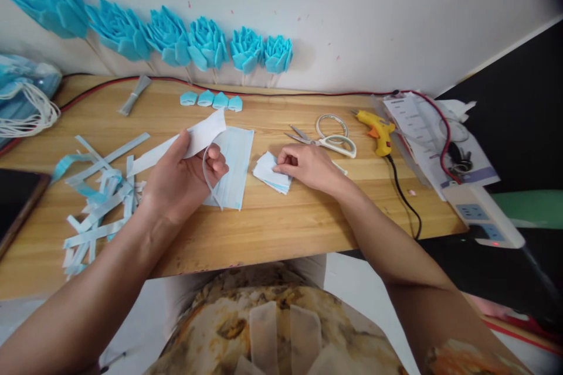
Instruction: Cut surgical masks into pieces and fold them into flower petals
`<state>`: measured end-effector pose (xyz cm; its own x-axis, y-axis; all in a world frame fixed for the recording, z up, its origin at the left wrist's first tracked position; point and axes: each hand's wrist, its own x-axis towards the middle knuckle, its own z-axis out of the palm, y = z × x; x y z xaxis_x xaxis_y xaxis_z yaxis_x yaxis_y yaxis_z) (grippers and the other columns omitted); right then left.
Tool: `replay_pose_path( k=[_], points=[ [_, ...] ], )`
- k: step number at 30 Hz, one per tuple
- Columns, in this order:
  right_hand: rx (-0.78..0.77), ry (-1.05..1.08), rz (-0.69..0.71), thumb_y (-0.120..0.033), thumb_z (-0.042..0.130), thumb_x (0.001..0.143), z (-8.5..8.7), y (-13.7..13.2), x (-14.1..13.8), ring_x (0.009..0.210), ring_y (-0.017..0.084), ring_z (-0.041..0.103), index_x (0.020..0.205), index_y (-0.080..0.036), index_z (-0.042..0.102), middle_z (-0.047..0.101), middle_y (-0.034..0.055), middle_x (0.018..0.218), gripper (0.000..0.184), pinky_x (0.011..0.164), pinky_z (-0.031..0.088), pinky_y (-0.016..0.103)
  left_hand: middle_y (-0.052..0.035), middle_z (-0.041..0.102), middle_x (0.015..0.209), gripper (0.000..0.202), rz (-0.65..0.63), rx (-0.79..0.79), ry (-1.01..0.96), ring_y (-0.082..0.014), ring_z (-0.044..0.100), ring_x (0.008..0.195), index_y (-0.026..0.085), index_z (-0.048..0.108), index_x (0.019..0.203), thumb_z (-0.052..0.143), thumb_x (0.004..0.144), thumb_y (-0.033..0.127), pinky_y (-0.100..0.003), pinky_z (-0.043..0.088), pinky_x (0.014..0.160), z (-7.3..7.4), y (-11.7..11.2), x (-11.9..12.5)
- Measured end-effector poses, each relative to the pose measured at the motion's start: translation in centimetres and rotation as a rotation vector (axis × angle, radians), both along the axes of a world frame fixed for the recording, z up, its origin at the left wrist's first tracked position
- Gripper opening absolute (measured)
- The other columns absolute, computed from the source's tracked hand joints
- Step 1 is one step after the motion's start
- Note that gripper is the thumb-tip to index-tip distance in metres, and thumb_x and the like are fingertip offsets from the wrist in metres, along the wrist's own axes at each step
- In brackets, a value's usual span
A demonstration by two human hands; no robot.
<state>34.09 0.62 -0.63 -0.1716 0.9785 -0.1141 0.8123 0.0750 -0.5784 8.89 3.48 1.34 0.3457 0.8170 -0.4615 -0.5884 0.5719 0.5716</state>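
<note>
My left hand (pixel 187 176) is closed around a cut strip of white mask fabric (pixel 197 136) and a thin ear loop, held just above a flat light-blue face mask (pixel 235 164) on the wooden table (pixel 281 222). My right hand (pixel 308 165) rests on the table to the right, its fingertips pinching a small stack of cut blue-and-white mask pieces (pixel 268 173).
A heap of trimmed mask strips (pixel 99 187) lies at the left. Scissors (pixel 328 140), a yellow glue gun (pixel 378 129), papers and a power strip (pixel 481 217) sit at the right. Blue fabric flowers (pixel 206 44) lean on the wall, with small folded petals (pixel 211 99) below.
</note>
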Motion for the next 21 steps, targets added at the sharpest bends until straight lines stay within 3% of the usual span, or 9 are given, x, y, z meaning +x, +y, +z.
replay_pose_path(
  k=[9, 13, 18, 21],
  points=[
    [-0.062, 0.279, -0.019, -0.034, 0.073, 0.080, 0.3, 0.0, 1.5, 0.062, 0.011, 0.052, 0.073, -0.019, 0.063, 0.065, -0.0020, 0.071, 0.019, 0.060, 0.038, 0.027, -0.0056, 0.057, 0.064, 0.053, 0.006, -0.002, -0.006, -0.0150, 0.055, 0.052, 0.016, 0.062, 0.077, 0.025, 0.107, 0.040, -0.028, 0.051, 0.055, 0.3, -0.1, 0.1],
    [-0.058, 0.148, -0.015, -0.032, 0.071, 0.083, 0.1, -0.1, 1.1, 0.063, 0.012, 0.055, 0.072, -0.019, 0.064, 0.066, -0.0021, 0.069, 0.018, 0.062, 0.037, 0.027, -0.0052, 0.057, 0.063, 0.053, 0.013, -0.010, 0.007, -0.0148, 0.055, 0.051, 0.016, 0.062, 0.077, 0.025, 0.107, 0.039, -0.028, 0.051, 0.054, 0.5, -0.1, 0.2],
    [0.027, -0.152, -0.030, -0.036, 0.074, 0.082, 0.4, -0.4, 0.4, 0.076, 0.017, 0.062, 0.094, -0.021, 0.069, 0.072, 0.0018, 0.089, 0.020, 0.064, 0.035, 0.029, -0.0045, 0.057, 0.061, 0.052, 0.016, -0.022, 0.003, -0.0146, 0.054, 0.050, 0.017, 0.060, 0.076, 0.025, 0.107, 0.039, -0.028, 0.052, 0.053, 0.6, -0.1, 0.2],
    [0.027, -0.201, -0.003, -0.036, 0.072, 0.084, 0.5, -0.4, 0.0, 0.079, 0.019, 0.062, 0.092, -0.021, 0.067, 0.072, 0.0029, 0.091, 0.017, 0.065, 0.035, 0.029, -0.0049, 0.057, 0.062, 0.051, 0.017, -0.019, -0.004, -0.0149, 0.055, 0.050, 0.017, 0.060, 0.076, 0.026, 0.107, 0.040, -0.028, 0.052, 0.053, 0.3, 0.0, 0.2]
  ],
)
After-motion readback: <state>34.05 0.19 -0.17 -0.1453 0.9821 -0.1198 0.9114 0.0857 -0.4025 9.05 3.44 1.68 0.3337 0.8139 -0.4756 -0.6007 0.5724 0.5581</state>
